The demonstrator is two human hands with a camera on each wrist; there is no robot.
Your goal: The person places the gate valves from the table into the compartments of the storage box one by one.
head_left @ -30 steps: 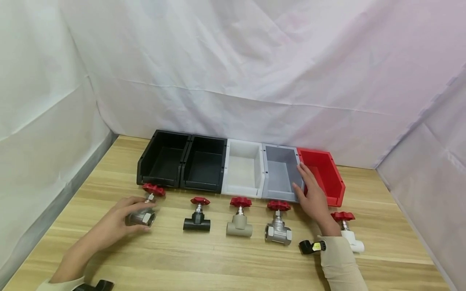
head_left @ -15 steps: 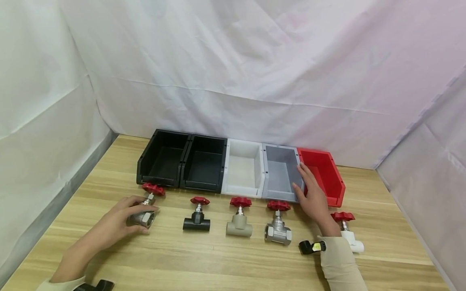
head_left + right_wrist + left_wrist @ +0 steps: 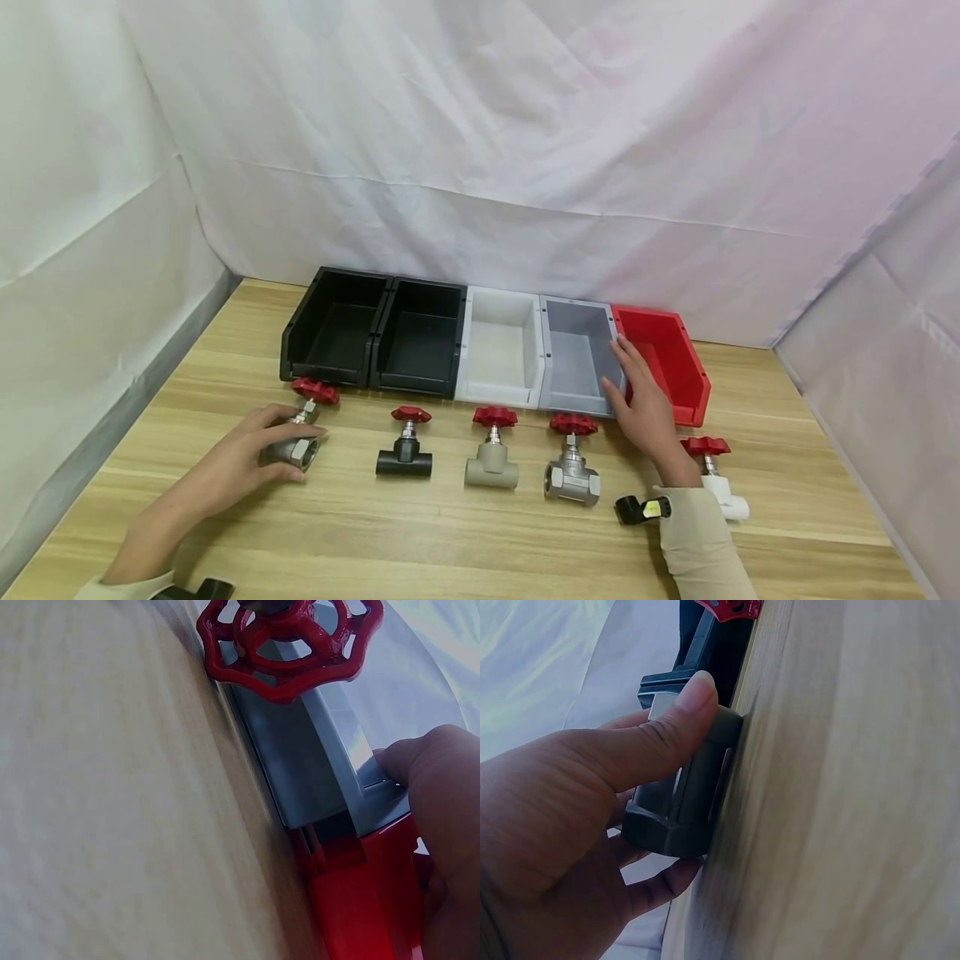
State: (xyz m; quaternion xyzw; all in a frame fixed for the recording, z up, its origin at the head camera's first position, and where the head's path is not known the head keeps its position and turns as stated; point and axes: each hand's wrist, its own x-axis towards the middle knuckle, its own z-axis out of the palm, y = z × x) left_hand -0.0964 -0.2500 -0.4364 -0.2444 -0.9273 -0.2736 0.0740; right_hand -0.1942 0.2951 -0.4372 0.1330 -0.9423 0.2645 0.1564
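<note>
At the left, my left hand (image 3: 232, 467) grips the silver metal body of a globe-type valve (image 3: 302, 452) with a red handwheel (image 3: 316, 391). In the left wrist view my thumb (image 3: 664, 739) lies over the valve body (image 3: 694, 787), other fingers being behind and under it. My right hand (image 3: 651, 417) rests on the adjoining edges of the grey bin (image 3: 573, 367) and the red bin (image 3: 663, 358). The right wrist view shows that thumb (image 3: 450, 787) touching the grey rim (image 3: 375, 799); the remaining fingers are mostly hidden there.
Along the back stand two black bins (image 3: 341, 333), a white bin (image 3: 498, 346), then the grey and red ones. In front sit a black valve (image 3: 405, 454), a beige valve (image 3: 492, 462), another metal valve (image 3: 572, 479) and a white valve (image 3: 723, 492) partly behind my right forearm.
My left fingers have shifted very slightly on the metal valve, which leans a touch differently. The right hand and the bins stay where they were.
</note>
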